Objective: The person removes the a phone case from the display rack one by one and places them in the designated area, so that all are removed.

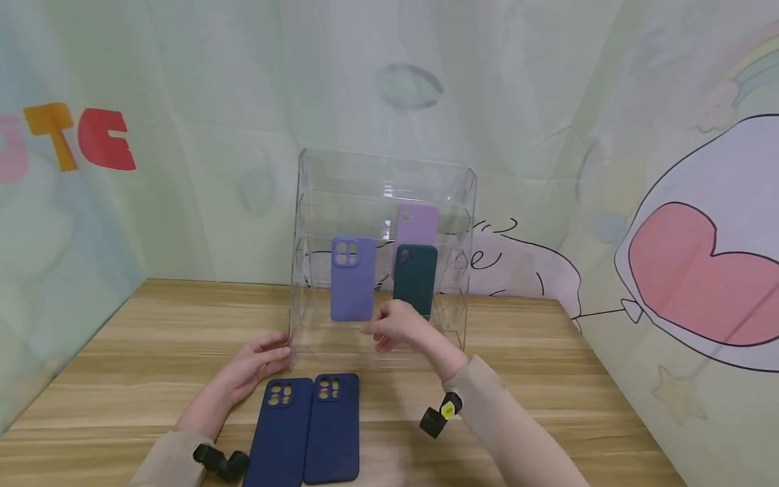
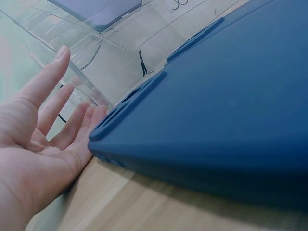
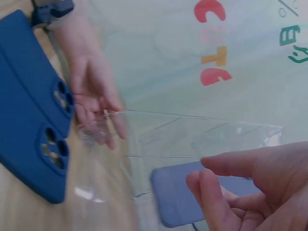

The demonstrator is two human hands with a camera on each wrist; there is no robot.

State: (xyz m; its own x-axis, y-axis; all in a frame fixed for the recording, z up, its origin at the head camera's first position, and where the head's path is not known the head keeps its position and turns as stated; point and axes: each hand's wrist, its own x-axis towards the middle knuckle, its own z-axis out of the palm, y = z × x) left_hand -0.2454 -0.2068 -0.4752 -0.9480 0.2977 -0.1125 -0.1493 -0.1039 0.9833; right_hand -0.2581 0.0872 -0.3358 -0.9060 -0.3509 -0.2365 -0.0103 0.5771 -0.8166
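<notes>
Across my head view, a pale printed curtain (image 1: pixel 213 74) fills the upper half and both sides, with a wood-grain table (image 1: pixel 548 392) below. A clear tiered stand (image 1: pixel 356 172) rises at the centre.

Two dark blue phone cases, one on the left (image 1: pixel 276 443) and one on the right (image 1: pixel 333 436), lie side by side at the bottom centre, to the right of the person's left forearm. A blue-purple phone case (image 1: pixel 353 291) stands upright in the stand, just up and left of the right hand (image 1: pixel 395 321) and up and right of the left hand (image 1: pixel 255 364). To its right stand a dark green case (image 1: pixel 416 281) and, higher and partly behind that, a pink case (image 1: pixel 418 225).

The right hand is released, fingers loosely bent; I can't tell whether a fingertip touches the blue-purple case. The left hand is relaxed, fingers extended at the stand's lower left edge.

Of the writing, I read an orange T (image 1: pixel 53 134) at upper left; my right-wrist view adds a red C (image 3: pixel 210 10), plus a percent sign (image 3: pixel 288 7) and green characters (image 3: pixel 290 36) at upper right. I see no brand I can read on the cases.
</notes>
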